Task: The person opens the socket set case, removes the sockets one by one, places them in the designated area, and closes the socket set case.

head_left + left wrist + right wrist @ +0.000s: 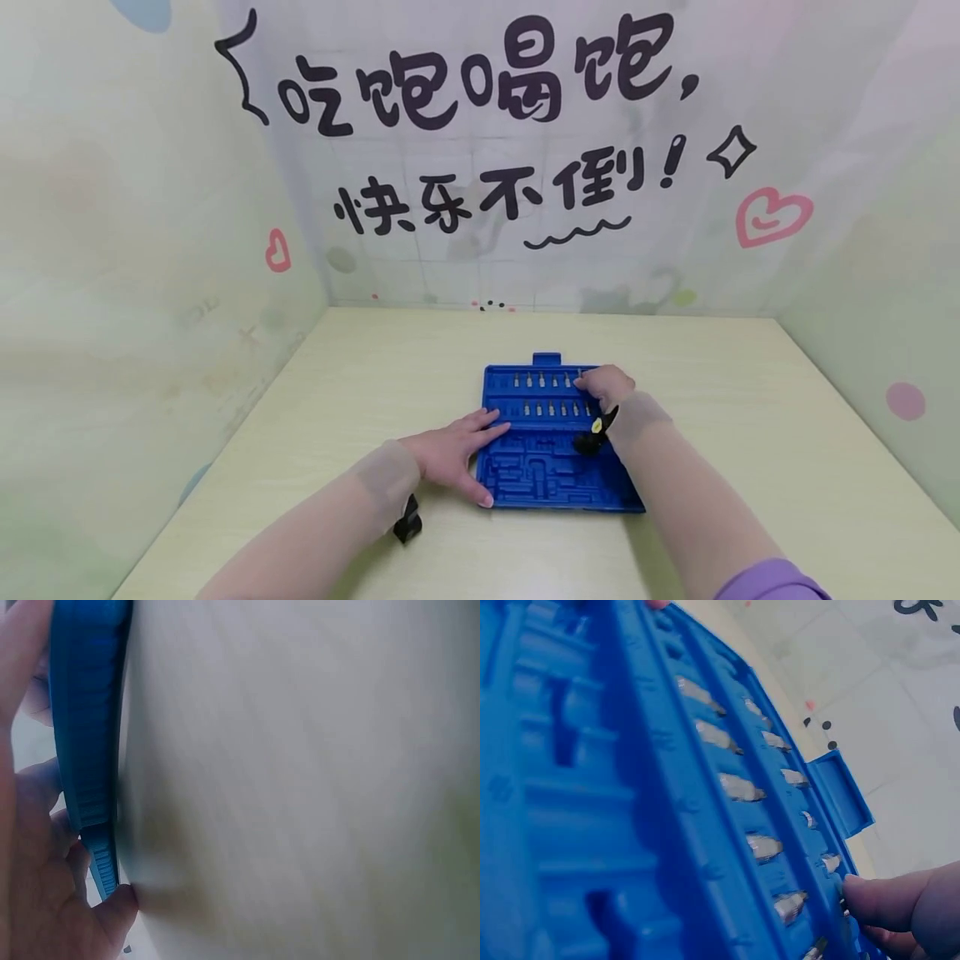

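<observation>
Blue plastic forms the case (558, 490), which lies open on the desk (375, 375) towards 5 o'clock from the middle of the head view, its catch (547, 359) at 12. Two rows of small metal bits (739, 787) sit in the half nearer 12; moulded hollows shape the half nearer 6. At the case's 9 o'clock edge the left hand (453, 454) rests with fingers spread, its grip relaxed and clasping nothing. Between 1 and 2 o'clock the right hand (607, 383) appears to pinch the end bit (846, 912) of the far row between thumb and finger, though the thumb hides most of it. The case is probably light and stiff, apt to slide, so its outer rim seems the place to steady it. Bits look hard, smooth and easily dropped; their wider pale bodies should offer the surest hold.
</observation>
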The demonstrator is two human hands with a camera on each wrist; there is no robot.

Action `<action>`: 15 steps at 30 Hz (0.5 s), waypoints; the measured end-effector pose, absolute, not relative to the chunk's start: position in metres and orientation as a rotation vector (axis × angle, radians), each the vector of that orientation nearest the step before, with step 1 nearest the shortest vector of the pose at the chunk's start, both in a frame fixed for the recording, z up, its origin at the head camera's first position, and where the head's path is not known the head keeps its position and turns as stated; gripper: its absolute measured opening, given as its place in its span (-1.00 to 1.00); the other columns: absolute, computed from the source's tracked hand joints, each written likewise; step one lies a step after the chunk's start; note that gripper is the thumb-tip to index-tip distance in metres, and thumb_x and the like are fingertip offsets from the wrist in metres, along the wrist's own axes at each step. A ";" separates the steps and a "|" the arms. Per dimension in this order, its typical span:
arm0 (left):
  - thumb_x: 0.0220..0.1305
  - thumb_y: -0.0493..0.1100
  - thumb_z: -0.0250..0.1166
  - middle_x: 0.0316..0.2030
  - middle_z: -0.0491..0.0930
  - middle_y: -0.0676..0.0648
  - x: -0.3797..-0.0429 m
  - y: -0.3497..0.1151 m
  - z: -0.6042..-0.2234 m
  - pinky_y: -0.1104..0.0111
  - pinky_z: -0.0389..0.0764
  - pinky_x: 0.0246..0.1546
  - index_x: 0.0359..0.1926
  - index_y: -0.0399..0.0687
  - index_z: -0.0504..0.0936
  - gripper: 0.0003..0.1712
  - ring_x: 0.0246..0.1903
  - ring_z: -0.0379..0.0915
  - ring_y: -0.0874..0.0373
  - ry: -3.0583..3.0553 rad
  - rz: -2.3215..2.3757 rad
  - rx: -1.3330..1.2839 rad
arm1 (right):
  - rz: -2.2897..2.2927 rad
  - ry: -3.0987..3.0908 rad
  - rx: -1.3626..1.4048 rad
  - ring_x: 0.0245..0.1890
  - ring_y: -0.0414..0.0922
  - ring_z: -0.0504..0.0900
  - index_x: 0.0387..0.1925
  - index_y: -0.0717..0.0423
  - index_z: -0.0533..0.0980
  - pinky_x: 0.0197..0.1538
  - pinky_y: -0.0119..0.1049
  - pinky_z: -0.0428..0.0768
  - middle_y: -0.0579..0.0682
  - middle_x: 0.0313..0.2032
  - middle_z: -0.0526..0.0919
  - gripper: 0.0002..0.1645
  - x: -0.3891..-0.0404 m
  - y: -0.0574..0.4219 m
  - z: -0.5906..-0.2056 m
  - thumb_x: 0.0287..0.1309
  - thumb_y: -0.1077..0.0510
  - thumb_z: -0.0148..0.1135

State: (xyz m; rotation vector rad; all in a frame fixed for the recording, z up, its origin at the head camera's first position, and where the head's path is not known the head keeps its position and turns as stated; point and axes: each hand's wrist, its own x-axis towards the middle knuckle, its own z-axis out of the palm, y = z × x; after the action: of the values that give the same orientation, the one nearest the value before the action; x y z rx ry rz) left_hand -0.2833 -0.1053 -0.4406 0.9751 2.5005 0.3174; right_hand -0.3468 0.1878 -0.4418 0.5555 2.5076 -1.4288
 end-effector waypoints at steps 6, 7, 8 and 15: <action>-0.14 0.52 0.34 0.52 -0.32 0.14 -0.283 -0.106 -0.442 0.01 -0.04 0.38 0.52 0.38 -0.13 0.28 0.48 -0.46 0.12 2.498 0.321 0.979 | -1.285 2.619 0.497 0.25 0.28 0.10 0.10 0.23 0.55 0.29 0.10 0.20 0.26 0.17 0.46 -0.59 -0.345 0.188 -0.445 0.38 0.06 0.09; -0.14 0.52 0.34 0.52 -0.32 0.15 -0.283 -0.106 -0.442 0.01 -0.04 0.38 0.52 0.39 -0.12 0.28 0.48 -0.45 0.12 2.499 0.323 0.979 | -1.266 2.635 0.493 0.25 0.28 0.10 0.07 0.22 0.57 0.30 0.11 0.19 0.25 0.16 0.48 -0.60 -0.345 0.188 -0.445 0.38 0.06 0.08; -0.15 0.52 0.34 0.52 -0.32 0.15 -0.283 -0.106 -0.442 0.01 -0.04 0.38 0.52 0.39 -0.12 0.28 0.48 -0.45 0.12 2.498 0.326 0.977 | -1.245 2.653 0.484 0.24 0.28 0.11 0.05 0.23 0.59 0.29 0.12 0.18 0.25 0.15 0.49 -0.61 -0.344 0.188 -0.445 0.39 0.05 0.07; -0.14 0.51 0.35 0.52 -0.31 0.15 -0.283 -0.107 -0.442 0.00 -0.03 0.38 0.52 0.39 -0.11 0.27 0.48 -0.44 0.11 2.504 0.334 0.963 | -1.358 2.598 0.490 0.24 0.27 0.08 0.02 0.28 0.58 0.26 0.09 0.26 0.34 0.17 0.36 -0.64 -0.345 0.189 -0.444 0.37 0.11 0.09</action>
State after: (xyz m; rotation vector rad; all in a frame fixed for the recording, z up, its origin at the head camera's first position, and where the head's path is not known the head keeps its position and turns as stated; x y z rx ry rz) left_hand -0.2833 -0.1070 -0.4415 0.9635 2.5043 0.3344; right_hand -0.3455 0.1886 -0.4438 0.4898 2.5980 -1.3576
